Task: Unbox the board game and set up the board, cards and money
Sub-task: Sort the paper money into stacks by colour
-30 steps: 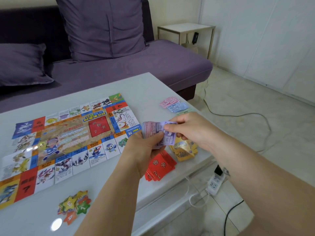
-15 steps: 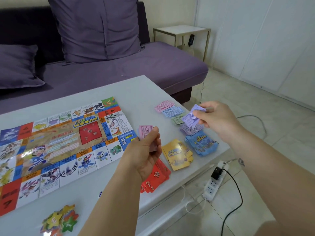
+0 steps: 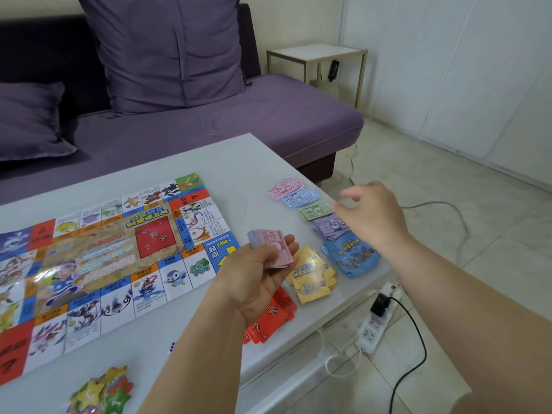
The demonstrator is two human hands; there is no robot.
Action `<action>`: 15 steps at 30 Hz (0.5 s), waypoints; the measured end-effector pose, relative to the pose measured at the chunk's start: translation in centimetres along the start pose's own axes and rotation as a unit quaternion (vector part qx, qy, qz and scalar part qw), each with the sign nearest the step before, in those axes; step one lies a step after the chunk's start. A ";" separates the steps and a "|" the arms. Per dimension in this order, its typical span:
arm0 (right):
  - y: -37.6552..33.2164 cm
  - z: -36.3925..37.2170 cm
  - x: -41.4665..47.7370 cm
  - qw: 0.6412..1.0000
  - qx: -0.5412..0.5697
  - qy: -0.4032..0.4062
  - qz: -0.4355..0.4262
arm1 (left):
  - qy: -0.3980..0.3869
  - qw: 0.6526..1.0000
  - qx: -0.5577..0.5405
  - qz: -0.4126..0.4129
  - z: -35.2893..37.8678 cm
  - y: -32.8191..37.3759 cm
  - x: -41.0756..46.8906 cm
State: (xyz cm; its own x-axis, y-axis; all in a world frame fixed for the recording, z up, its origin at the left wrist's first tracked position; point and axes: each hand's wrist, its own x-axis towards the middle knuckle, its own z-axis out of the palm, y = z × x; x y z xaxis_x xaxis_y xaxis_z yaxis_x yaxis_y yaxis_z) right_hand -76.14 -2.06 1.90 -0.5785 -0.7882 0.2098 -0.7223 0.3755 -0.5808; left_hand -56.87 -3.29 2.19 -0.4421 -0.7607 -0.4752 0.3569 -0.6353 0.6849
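I read left hand point(image 3: 257, 276) just right of board point(image 3: 104, 255), palm up, fingers curled round wad of bills point(image 3: 271, 246), pink note on top. Right hand point(image 3: 373, 216) farther right of board, over purple bills point(image 3: 327, 225), fingers loose, spread, gripping nothing; blurred, so touch on pile I can't call. Right of board on white table point(image 3: 233, 162): red cards point(image 3: 268, 321), yellow cards point(image 3: 310, 273), blue cards point(image 3: 349, 255). Beyond board: purple sofa point(image 3: 239, 121), side table point(image 3: 316, 53).
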 end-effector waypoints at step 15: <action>-5.0 -0.5 -3.6 0.938 0.244 -0.246 0.021 | -0.033 0.994 0.084 0.053 -0.5 0.1 -0.8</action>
State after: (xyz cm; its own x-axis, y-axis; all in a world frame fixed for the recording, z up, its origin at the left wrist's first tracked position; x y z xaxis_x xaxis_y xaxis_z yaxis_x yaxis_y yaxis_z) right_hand -70.64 -0.85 4.46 -0.2719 -0.9522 -0.1394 -0.3740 0.2380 -0.8964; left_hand -56.06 -2.80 2.38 -0.4634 -0.8088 -0.3620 0.2643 -0.5160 0.8148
